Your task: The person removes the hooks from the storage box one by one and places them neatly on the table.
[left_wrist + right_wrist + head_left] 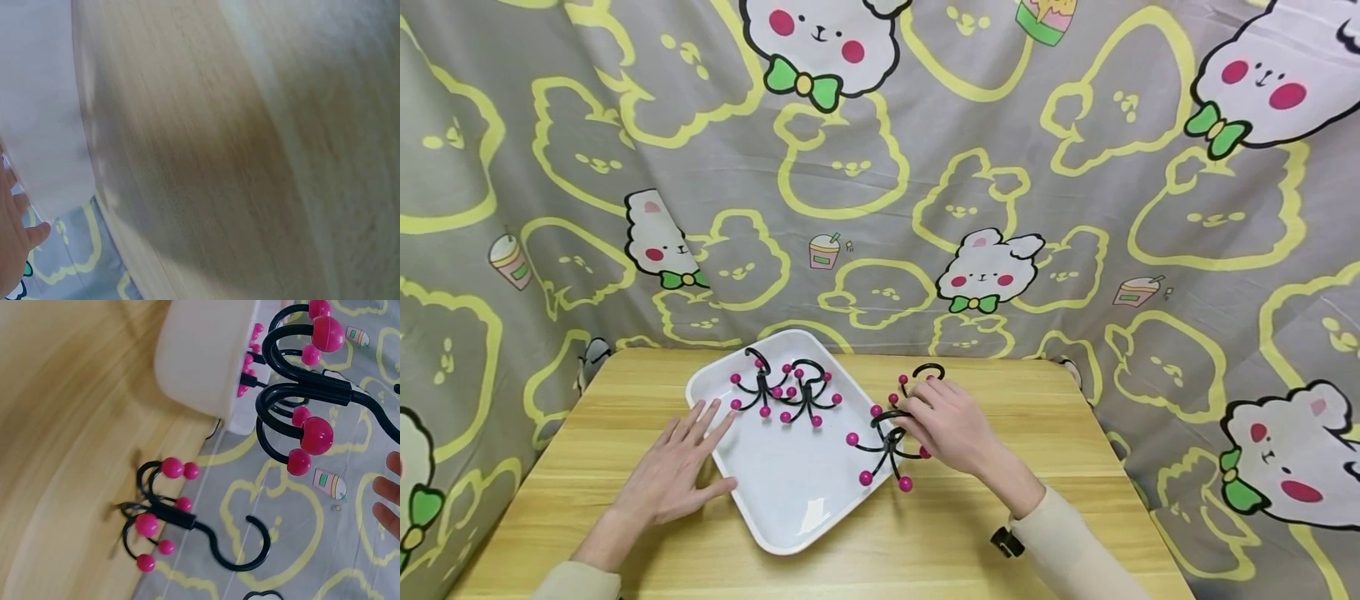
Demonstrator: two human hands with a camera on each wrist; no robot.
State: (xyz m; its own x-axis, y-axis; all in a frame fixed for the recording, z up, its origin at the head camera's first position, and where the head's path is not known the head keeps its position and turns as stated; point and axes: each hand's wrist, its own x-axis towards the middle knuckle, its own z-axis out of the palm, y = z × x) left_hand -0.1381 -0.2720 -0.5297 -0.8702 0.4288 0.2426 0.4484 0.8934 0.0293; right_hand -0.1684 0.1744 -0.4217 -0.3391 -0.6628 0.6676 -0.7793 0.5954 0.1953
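Observation:
A black multi-arm hook hanger [891, 446] with pink ball tips hangs over the right rim of a white tray [797, 500]. My right hand [951, 425] grips it by its hook end; in the right wrist view the hanger [325, 387] shows its curved arms, with only a few fingertips visible. My left hand [673, 475] lies with spread fingers along the tray's left rim. Inside the tray, towards the back, stand two similar hangers [762, 385] close together. Another hanger [175, 517] stands on the table behind my right hand, partly hidden by it in the head view.
The wooden table [1037, 400] carries the tray left of its middle. A grey curtain [880, 242] with cartoon animals hangs behind and at both sides. A small dark object [1007, 542] shows at my right wrist.

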